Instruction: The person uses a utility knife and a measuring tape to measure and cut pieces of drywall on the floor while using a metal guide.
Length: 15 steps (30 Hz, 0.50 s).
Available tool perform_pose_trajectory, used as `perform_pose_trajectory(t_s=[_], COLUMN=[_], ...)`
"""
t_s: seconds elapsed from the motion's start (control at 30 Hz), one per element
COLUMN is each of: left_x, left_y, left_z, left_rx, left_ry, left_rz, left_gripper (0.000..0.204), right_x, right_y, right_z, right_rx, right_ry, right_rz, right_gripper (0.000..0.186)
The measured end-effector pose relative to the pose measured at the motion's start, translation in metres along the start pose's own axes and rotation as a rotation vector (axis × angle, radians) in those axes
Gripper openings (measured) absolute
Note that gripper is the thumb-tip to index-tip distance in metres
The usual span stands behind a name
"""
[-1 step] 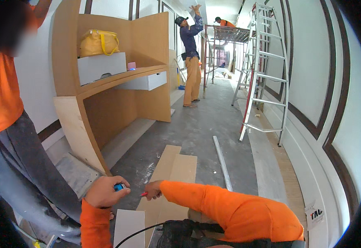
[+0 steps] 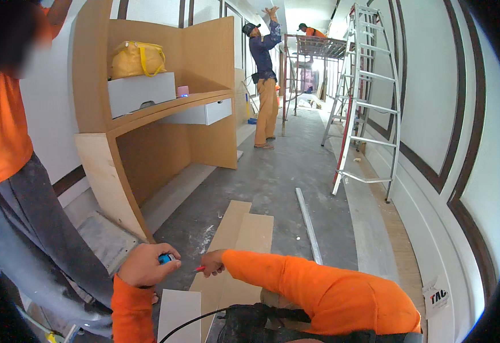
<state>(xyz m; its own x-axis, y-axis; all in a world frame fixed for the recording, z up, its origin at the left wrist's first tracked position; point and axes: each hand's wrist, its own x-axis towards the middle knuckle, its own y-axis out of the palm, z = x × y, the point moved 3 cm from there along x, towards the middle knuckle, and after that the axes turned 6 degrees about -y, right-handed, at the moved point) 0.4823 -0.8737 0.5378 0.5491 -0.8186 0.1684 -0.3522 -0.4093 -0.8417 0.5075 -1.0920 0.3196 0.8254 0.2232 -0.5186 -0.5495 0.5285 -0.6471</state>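
Observation:
My left hand (image 2: 146, 266), at the lower left, is closed around a small blue tape measure (image 2: 164, 259) that shows between thumb and fingers. Just to its right, my right hand (image 2: 213, 263) reaches across from the lower right and grips a slim red pen (image 2: 199, 268), its tip toward the left hand. The two hands are close but apart. Below them, long tan boards (image 2: 254, 233) lie on the floor, partly covered by my right arm. A white panel (image 2: 179, 314) lies beside the boards, below my left hand.
A tan wooden cabinet (image 2: 207, 57) with white drawers stands left, a yellow bag (image 2: 138, 59) on top of one. A person in orange (image 2: 10, 131) is close at left. A metal strip (image 2: 308, 226) lies ahead. A stepladder (image 2: 370, 103), scaffold (image 2: 321, 47) and other workers are farther off.

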Motion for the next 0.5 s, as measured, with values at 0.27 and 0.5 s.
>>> perform_pose_trajectory(t_s=[0.27,0.5], left_x=[0.006,-0.003], left_y=[0.005,-0.004], left_z=[0.003,-0.007], left_rx=[-0.042,-0.041], left_ry=[0.064,0.005], left_rz=[-0.022,-0.037], left_gripper=[0.028,0.03], right_x=[0.005,0.019], right_y=[-0.006,0.0], right_z=[0.001,-0.002], right_rx=[-0.031,-0.027], right_ry=[-0.014,-0.03], right_rz=[0.011,0.012], right_gripper=[0.017,0.02])
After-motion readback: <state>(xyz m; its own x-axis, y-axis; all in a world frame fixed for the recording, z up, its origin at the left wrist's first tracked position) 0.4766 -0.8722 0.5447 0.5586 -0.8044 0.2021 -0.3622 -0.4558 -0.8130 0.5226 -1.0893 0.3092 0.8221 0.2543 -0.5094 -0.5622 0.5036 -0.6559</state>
